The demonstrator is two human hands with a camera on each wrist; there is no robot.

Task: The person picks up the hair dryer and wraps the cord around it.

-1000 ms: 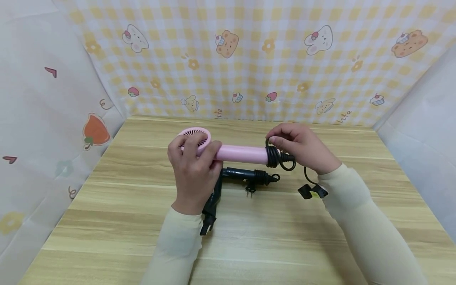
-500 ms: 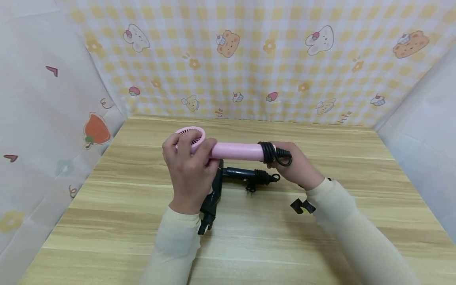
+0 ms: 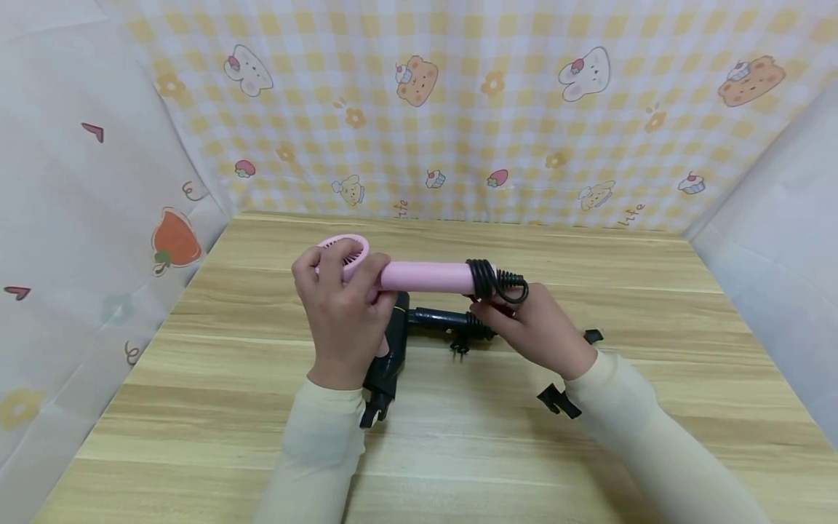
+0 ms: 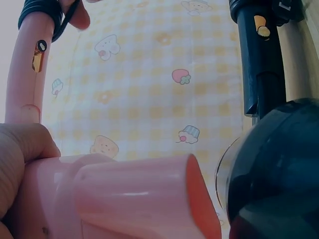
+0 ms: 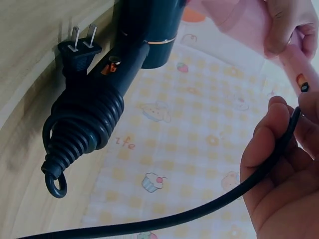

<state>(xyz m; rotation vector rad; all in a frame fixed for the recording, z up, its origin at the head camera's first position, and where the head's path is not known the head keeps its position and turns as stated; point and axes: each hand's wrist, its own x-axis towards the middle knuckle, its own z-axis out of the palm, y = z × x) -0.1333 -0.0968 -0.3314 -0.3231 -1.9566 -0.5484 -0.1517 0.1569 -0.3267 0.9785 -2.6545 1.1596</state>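
Note:
A pink hair dryer (image 3: 425, 276) is held above the table, its handle pointing right. My left hand (image 3: 343, 313) grips it by the round head, fingers over the vented rear. In the left wrist view, the pink nozzle (image 4: 134, 194) is beside the left thumb. Black cord (image 3: 483, 279) is coiled round the far end of the handle. Just below that coil, my right hand (image 3: 540, 327) holds the loose cord; in the right wrist view the cord (image 5: 199, 211) runs across its fingers and off to the lower left.
Under the pink dryer, a black hair dryer (image 3: 393, 342) lies on the wooden table (image 3: 458, 451). Its own cord is wound round its handle, with a two-pin plug (image 5: 79, 52) sticking out. Small black pieces (image 3: 559, 400) show by the right sleeve. A checked cloth (image 3: 458, 131) hangs behind.
My right hand has gone from above the handle's end, behind it, to below it, carrying the cord round. The left hand and pink dryer have shifted slightly left.

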